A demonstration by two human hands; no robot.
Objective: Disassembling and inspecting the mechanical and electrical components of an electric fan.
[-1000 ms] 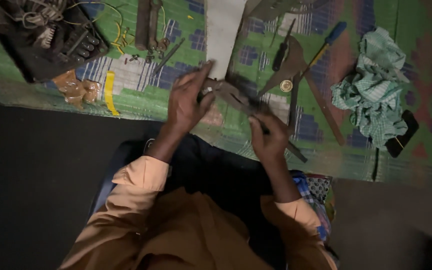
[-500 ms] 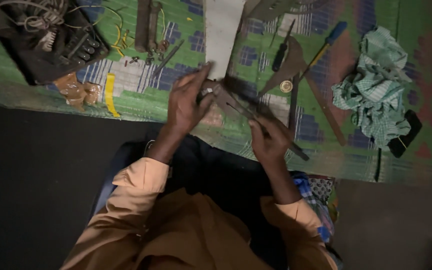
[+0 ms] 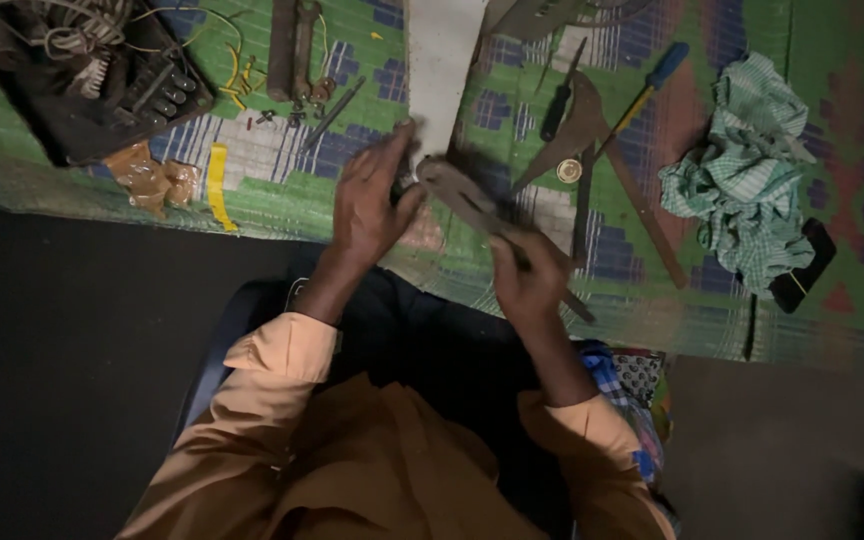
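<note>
My left hand (image 3: pixel 372 205) pinches a small dark part at the jaws of a pair of pliers (image 3: pixel 467 200), just below the end of a white blade-shaped panel (image 3: pixel 442 60). The part itself is mostly hidden by my fingers. My right hand (image 3: pixel 527 280) is closed around the pliers' long handles, which stick out past my palm toward the lower right. Both hands work over the near edge of a green patterned mat (image 3: pixel 282 190).
On the mat lie a dark wired device (image 3: pixel 82 75), yellow tape strips (image 3: pixel 217 185), a crumpled brown wrapper (image 3: pixel 152 180), wrenches (image 3: pixel 292 50), a blue-handled screwdriver (image 3: pixel 642 95), metal shears (image 3: pixel 577 125), a checked green cloth (image 3: pixel 742 185) and a black block (image 3: pixel 802 265).
Both hands and the pliers have stayed almost in place; the pliers' handles have shifted slightly in my right hand's grip.
</note>
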